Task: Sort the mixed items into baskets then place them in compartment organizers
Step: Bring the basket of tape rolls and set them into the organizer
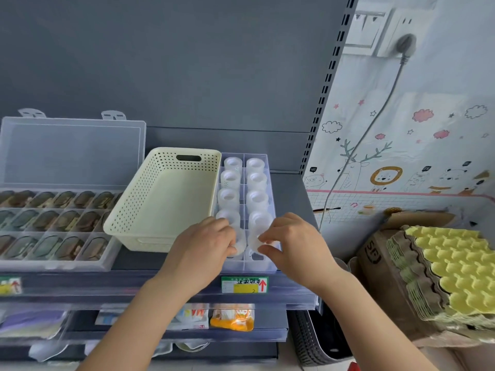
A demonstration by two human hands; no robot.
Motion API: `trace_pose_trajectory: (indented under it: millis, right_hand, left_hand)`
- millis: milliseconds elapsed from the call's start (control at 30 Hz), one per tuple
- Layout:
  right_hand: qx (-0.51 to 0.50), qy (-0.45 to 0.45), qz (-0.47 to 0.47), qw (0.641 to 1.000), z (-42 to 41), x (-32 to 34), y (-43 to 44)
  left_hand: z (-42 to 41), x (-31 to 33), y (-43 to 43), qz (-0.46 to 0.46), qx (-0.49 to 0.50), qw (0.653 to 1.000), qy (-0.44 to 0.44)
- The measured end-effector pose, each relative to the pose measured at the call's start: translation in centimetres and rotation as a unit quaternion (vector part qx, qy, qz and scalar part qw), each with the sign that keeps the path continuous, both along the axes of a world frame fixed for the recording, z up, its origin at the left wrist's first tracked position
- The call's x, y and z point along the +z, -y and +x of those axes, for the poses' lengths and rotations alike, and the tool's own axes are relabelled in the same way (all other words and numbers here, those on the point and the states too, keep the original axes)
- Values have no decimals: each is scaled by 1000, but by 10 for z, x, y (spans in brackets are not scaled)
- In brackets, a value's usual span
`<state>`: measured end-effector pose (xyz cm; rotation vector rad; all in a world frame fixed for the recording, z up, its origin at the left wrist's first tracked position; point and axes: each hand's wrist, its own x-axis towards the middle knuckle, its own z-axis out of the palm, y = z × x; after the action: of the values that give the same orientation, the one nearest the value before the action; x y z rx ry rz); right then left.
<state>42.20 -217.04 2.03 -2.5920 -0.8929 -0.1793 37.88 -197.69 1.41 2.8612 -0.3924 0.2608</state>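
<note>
1. Tape rolls are seated one per cell in the clear compartment organizer on the shelf, just right of the empty cream basket.
2. Head view: the near row is being filled; each roll should be lowered upright and centred between the dividers, not forced.
3. Left hand: fingers curled, pinching a roll in the near-left cell.
4. Right hand: fingertips closed on a roll over the near-right cell.

The grey shelf carries a lidded organizer left, cream basket centre, clear compartment organizer toward its right edge.
</note>
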Motion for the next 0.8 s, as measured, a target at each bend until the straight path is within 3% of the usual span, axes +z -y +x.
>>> trace_pose_trajectory:
  millis: [200, 500, 800]
  right_hand:
    - [-16, -41, -84, 995, 2, -10, -8]
    - [-23, -77, -116, 990, 5, -9, -14]
    - [-65, -92, -112, 987, 3, -10, -21]
  left_hand:
    - [7, -8, -10, 46, -16, 999, -25]
    - [13, -11, -11, 131, -56, 989, -30]
    - [10, -17, -16, 132, -79, 987, -37]
